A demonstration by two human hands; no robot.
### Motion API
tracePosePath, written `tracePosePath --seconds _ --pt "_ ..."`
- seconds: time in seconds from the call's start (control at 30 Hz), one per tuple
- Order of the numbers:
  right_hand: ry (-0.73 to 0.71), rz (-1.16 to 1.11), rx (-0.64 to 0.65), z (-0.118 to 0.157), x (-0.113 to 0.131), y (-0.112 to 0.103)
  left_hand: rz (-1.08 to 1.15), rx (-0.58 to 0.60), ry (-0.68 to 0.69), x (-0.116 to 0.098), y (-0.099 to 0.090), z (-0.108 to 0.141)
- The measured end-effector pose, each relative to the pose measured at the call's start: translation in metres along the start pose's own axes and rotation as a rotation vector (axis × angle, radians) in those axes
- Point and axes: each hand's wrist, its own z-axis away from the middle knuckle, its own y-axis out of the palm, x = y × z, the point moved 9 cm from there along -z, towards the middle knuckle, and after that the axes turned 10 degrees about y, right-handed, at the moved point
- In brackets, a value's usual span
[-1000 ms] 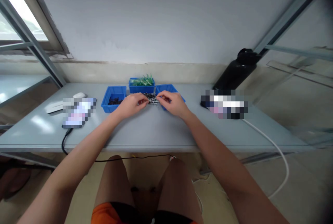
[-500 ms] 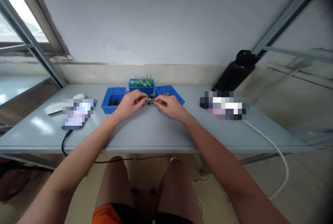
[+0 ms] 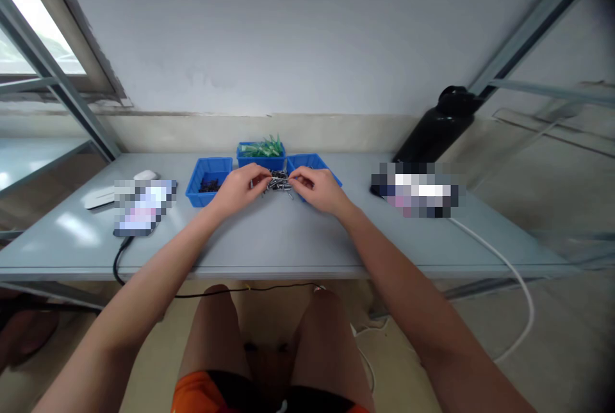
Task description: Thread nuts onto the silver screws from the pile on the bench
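My left hand (image 3: 244,186) is closed in a pinch at the left side of a pile of small silver and dark metal pieces (image 3: 281,185) on the table. Facing it, my right hand (image 3: 317,189) pinches with thumb and forefinger at the pile's right side. A thin silvery piece seems to lie between the fingertips, too small to make out. Close by on the left, a blue bin (image 3: 193,190) holds small dark parts. Behind the pile stands a blue bin (image 3: 262,161) with green strips (image 3: 264,146). My right hand partly covers another blue bin (image 3: 307,161).
On the grey table (image 3: 283,240), a phone (image 3: 147,205) with a black cable and a white case (image 3: 145,175) lie left. At right are a blurred-out device (image 3: 416,190) with a white cable (image 3: 504,266) and a black bottle (image 3: 437,125). A wall stands behind.
My right hand has moved slightly right and up, its fingertips a little higher over the pile. My left hand stays almost in place. The whole view has shifted slightly.
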Motion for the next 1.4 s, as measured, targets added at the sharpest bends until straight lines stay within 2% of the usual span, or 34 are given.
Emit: tracePosePath --seconds 0.4,0.7,0.97,1.07,1.13,1.3,1.4 --pt "0.037 -0.032 0.013 0.000 -0.002 0.000 -0.009 0.032 -0.033 0.005 0.003 0.000" --pt "-0.125 -0.036 0.044 0.003 0.011 0.001 0.000 0.024 -0.045 0.006 0.002 0.000" --pt "-0.147 -0.006 0.093 0.003 0.010 0.006 0.016 0.030 -0.039 0.005 0.004 0.000" --pt "-0.105 0.003 0.036 0.002 0.006 -0.003 0.029 0.060 -0.051 0.006 0.008 0.000" --pt "-0.053 0.012 -0.034 0.000 -0.001 -0.014 0.033 0.127 -0.058 0.007 0.016 0.002" --pt "0.138 0.067 -0.277 -0.005 -0.037 -0.047 0.052 0.344 -0.019 0.004 0.041 0.010" --pt "0.189 0.100 -0.308 -0.007 -0.055 -0.053 0.039 0.409 -0.032 0.006 0.050 0.015"
